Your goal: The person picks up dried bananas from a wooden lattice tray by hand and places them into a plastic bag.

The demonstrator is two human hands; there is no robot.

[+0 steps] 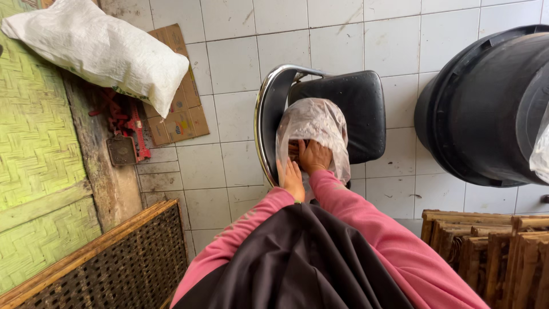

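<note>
Translucent plastic bag (316, 123) standing on the black stool seat (360, 109), chrome frame (264, 114) curving along its left edge. Right hand (313, 155) pushed into the bag's mouth, fingers curled around something brownish inside, too veiled to identify. Left hand (291, 178) just beside it against the bag's lower edge, fingers stretched flat, holding nothing that can be seen. Stuffed white sack (103, 48) upper left, lying over flattened brown cardboard (180, 109) with small coloured prints, unreadable. Black barrel (486, 109) right, cut off by the frame. Wooden frames (486, 252) lower right, partly cropped
</note>
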